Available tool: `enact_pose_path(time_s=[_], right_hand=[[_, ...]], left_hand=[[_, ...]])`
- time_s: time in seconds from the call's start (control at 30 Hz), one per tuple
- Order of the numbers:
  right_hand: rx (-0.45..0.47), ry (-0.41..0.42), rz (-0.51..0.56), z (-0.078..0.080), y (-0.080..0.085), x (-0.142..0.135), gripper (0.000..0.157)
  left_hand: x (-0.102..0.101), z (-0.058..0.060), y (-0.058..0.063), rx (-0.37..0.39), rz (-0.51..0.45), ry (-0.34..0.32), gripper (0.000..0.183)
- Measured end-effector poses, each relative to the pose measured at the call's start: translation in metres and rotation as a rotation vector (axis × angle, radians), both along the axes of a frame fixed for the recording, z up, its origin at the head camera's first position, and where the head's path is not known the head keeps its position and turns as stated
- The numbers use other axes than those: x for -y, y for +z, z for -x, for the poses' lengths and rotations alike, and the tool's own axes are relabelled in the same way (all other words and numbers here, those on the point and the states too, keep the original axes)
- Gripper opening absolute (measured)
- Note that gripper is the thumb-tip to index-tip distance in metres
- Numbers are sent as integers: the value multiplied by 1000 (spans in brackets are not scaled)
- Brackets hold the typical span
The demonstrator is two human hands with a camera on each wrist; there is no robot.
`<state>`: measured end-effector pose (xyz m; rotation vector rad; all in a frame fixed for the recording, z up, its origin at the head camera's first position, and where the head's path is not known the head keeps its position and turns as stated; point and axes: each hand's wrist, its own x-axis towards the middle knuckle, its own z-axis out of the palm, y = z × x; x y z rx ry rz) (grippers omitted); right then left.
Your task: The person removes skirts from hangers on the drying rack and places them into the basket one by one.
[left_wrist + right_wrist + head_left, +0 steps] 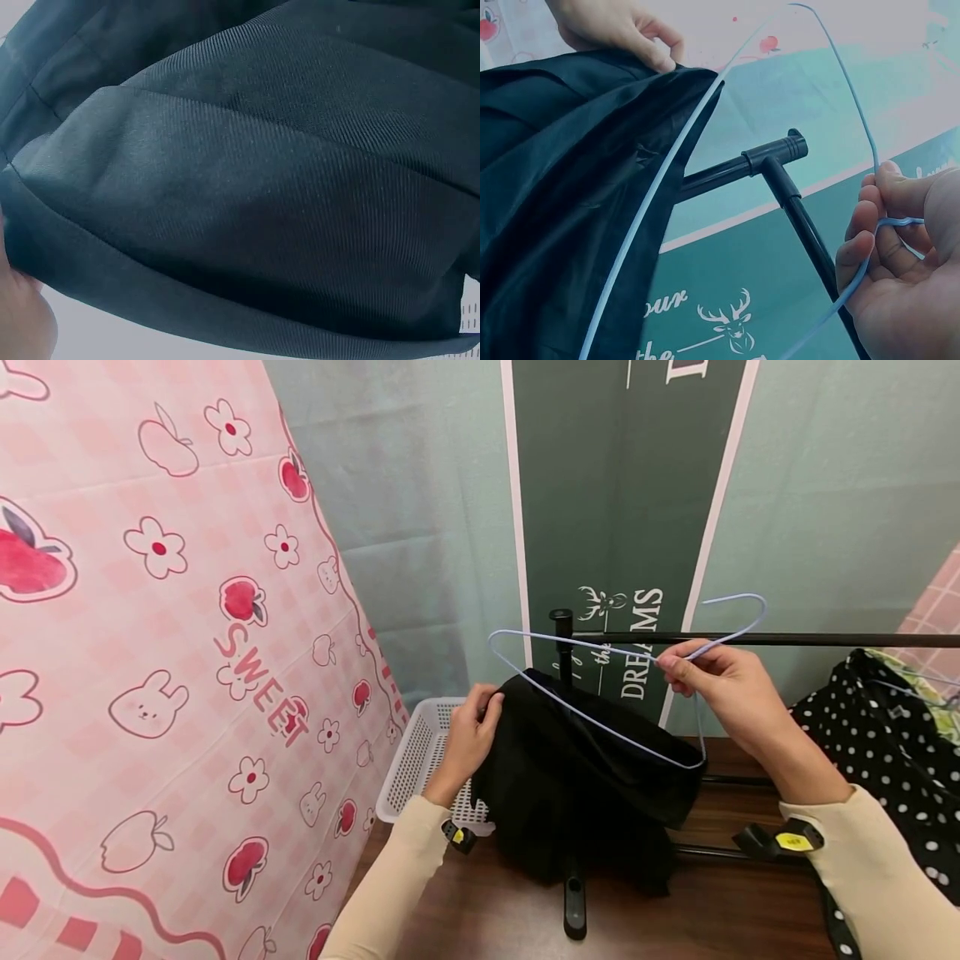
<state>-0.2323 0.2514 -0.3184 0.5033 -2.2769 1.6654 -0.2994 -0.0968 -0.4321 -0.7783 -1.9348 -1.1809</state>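
Note:
My left hand (471, 735) grips the upper left edge of a black garment (555, 777), with the thumb over the cloth. The garment hangs down in folds, and its ribbed dark fabric (247, 202) fills most of the left wrist view. My right hand (723, 689) pinches a light blue wire hanger (600, 727) near the neck, just below its hook. The hanger lies tilted, its long bottom bar crossing in front of the garment's open top and its right corner at the garment's right side. In the right wrist view, the fingers (866, 217) curl round the wire.
A black clothes rack with a horizontal rail (825, 640) stands behind the garment, its foot (574, 906) on the wooden floor. A white perforated basket (401, 777) sits at left. A polka-dot garment (892, 760) hangs at right. A pink patterned curtain (187, 693) lines the left side.

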Motion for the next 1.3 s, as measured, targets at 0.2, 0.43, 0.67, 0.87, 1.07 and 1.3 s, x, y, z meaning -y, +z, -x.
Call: enact_pose_path(time_s=[0.2,0.43,0.67,0.87,1.07,1.3], right_hand=[[9,-45,-60,-1,-2,-2,11],[6,-75,-98,0,-8,-4,13],[17,-90,-107,0,-12,-8,14],[32,-101,-115,1,-16,-12,15],[65,-119,-138,1,-22,-16,13],[82,-148,-179,2,-28,-21,21]], left_hand=[[2,-2,6,15,-17,6,8],[4,-7,14,19,-30,33,5],[14,-5,20,-27,-38,61,6],[29,0,23,-21,-48,55,4],[37,1,24,-2,-37,92,4],[38,-6,37,-25,-52,124,5]])
